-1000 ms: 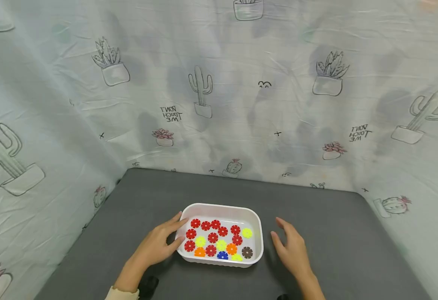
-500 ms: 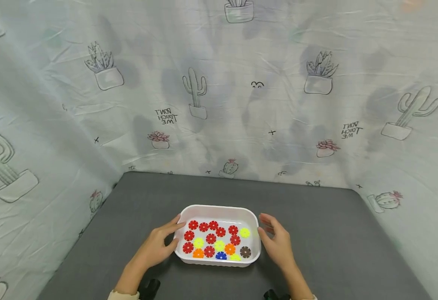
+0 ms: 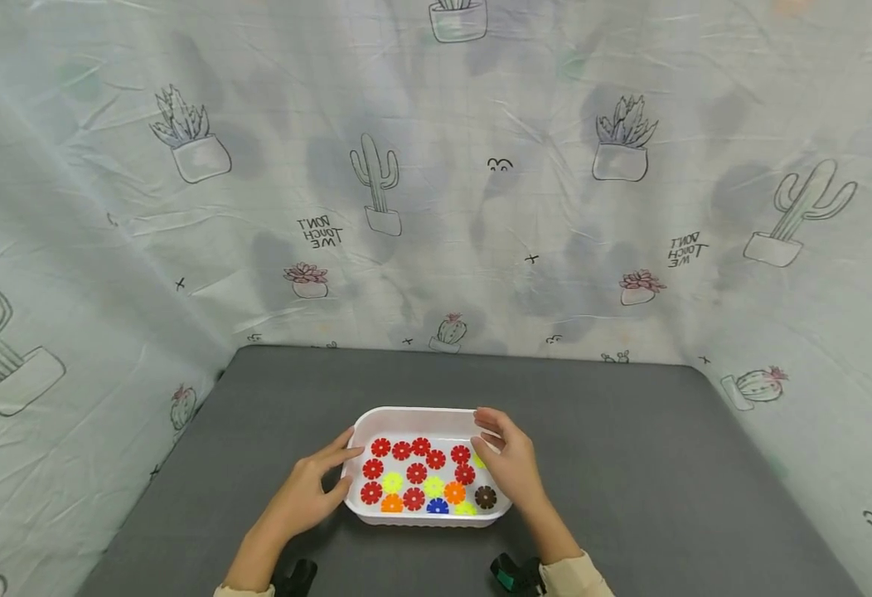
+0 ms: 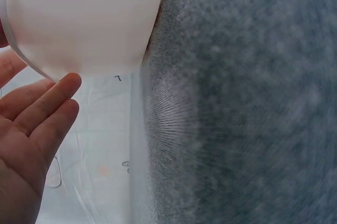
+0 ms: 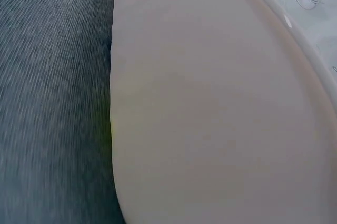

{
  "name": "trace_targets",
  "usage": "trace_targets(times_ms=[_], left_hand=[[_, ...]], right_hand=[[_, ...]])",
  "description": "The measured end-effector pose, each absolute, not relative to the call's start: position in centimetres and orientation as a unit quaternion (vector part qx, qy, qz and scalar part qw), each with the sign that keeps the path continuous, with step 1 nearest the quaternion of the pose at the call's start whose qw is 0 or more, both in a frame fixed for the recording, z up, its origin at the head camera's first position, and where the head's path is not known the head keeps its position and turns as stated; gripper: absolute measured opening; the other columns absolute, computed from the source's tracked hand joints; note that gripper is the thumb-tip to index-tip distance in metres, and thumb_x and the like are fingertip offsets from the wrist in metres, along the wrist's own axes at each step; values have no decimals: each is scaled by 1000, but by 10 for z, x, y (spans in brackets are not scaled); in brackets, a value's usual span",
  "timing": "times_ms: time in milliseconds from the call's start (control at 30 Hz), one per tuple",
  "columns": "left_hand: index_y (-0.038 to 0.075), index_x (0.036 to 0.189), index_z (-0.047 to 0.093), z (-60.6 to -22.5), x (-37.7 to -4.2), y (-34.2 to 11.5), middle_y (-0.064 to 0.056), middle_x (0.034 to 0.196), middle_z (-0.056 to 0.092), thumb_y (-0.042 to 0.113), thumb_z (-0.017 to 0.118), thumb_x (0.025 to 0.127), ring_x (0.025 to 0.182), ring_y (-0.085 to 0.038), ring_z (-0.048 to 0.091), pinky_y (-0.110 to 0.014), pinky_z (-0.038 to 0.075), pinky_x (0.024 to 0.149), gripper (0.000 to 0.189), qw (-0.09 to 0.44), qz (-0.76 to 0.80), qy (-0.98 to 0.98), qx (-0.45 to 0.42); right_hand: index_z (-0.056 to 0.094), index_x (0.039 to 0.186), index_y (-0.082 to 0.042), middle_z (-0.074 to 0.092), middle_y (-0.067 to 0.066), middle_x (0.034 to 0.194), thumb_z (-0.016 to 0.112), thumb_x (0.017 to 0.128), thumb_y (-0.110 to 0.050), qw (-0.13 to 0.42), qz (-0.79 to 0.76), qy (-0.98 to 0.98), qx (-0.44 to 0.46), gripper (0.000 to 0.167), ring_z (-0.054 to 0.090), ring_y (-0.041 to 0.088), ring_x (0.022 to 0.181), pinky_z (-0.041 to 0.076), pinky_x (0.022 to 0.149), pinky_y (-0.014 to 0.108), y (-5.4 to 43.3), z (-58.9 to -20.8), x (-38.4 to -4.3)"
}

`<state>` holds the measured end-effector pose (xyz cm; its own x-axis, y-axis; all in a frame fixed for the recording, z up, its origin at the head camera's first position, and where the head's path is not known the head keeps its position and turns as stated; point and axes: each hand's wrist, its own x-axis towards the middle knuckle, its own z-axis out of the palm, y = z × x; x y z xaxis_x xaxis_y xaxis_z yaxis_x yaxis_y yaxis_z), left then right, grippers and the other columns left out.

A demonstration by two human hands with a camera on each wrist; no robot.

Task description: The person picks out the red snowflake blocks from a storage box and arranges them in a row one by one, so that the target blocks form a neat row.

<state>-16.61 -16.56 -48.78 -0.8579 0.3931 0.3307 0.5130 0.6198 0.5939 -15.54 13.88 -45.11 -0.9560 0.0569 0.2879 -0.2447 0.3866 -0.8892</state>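
A white plastic tray [image 3: 414,521] stands on the dark table, holding several notched plastic discs: red [image 3: 416,473], yellow [image 3: 433,487], orange [image 3: 454,492], blue [image 3: 438,505] and dark brown [image 3: 485,497]. My left hand [image 3: 305,493] holds the tray's left end, thumb and index finger over the rim. In the left wrist view, other fingers [image 4: 50,105] lie against the outside of the tray's wall. Over the tray's right end hovers my right hand [image 3: 514,464], fingers loosely bent and partly hiding a yellow disc [image 3: 478,460]. The right wrist view shows the tray's outer wall [image 5: 210,97]; no hand appears there.
Grey cloth covers the table [image 3: 593,431]. A pale curtain [image 3: 436,249] with drawn cacti encloses it at the back and sides. Dark wrist devices [image 3: 514,574] sit below both hands.
My right hand has moved left, from beside the tray to over its right end. The left hand keeps its place at the left rim, and the view has shifted slightly.
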Motion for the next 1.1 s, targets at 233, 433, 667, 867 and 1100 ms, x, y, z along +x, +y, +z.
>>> trace_targets(times_ms=[233,433,667,867,1100], left_hand=[[6,120,66,-489,-165,-166,-14,142,48,3,68,79,121,-31,55,-53,49,91,41,86,-359,-895,-251],[6,119,66,-490,-166,-165,-14,142,48,5,67,80,121,-31,55,-53,49,91,39,81,-358,-895,-255],[5,119,66,-486,-171,-165,-14,142,48,4,67,79,121,-31,54,-53,49,91,39,90,-359,-891,-261],[5,119,66,-486,-171,-166,-14,142,48,6,67,80,121,-30,55,-53,49,91,39,87,-356,-893,-262],[6,119,66,-486,-170,-168,-11,143,47,7,67,81,122,-29,54,-53,48,93,38,76,-359,-894,-258]], right_hand=[[57,123,-5,62,13,121,66,85,-5,80,524,-846,52,40,59,30,113,48,96,46,130,-472,-176],[60,120,-4,63,13,120,67,83,-6,27,485,-872,51,38,58,31,114,47,96,48,128,-476,-185],[60,118,3,65,18,114,65,82,2,8,483,-874,58,37,60,34,108,49,93,49,128,-474,-196],[62,113,4,66,17,108,67,78,6,-17,454,-890,33,36,63,33,102,51,90,45,125,-473,-199],[63,109,1,66,13,104,70,76,6,-35,422,-906,-12,34,62,28,97,53,89,41,120,-474,-199]])
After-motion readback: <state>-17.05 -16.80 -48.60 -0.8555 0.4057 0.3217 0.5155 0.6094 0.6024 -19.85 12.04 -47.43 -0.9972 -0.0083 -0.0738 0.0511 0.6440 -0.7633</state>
